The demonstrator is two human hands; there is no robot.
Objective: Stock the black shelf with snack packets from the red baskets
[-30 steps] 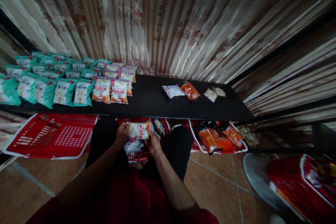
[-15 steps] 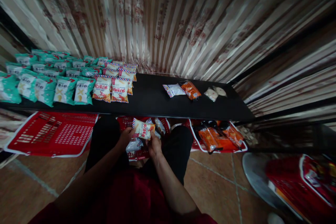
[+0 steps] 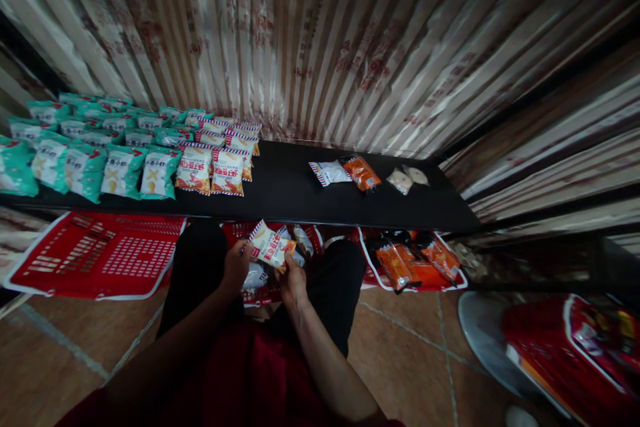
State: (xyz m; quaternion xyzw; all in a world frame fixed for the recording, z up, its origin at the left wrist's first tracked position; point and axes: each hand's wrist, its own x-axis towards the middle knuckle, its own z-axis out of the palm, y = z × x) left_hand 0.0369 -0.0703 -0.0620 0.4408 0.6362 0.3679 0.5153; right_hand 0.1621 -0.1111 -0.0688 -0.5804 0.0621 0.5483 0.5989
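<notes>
Between my knees, my left hand (image 3: 237, 264) and my right hand (image 3: 293, 277) grip a white and orange snack bag (image 3: 271, 246) by its two ends, tilted down to the right. Beneath it is a red basket (image 3: 317, 235) with more snack bags, partly hidden by my hands. On the black table (image 3: 285, 193), similar white and orange bags (image 3: 227, 171) stand in a cluster beside rows of teal bags (image 3: 120, 171). Farther right lie a white bag face down (image 3: 330, 173), an orange bag (image 3: 361, 172) and two small pale packets (image 3: 400, 181).
An upturned-looking red basket (image 3: 143, 240) is at my left. Another basket (image 3: 464, 278) at my right holds orange bags. More red baskets (image 3: 540, 333) stand on the floor at far right by a grey tub (image 3: 480, 327). A pleated curtain (image 3: 300, 47) hangs behind the table.
The snack bag between my hands has turned clockwise, its left end now higher and its right end lower. Both hands still hold it.
</notes>
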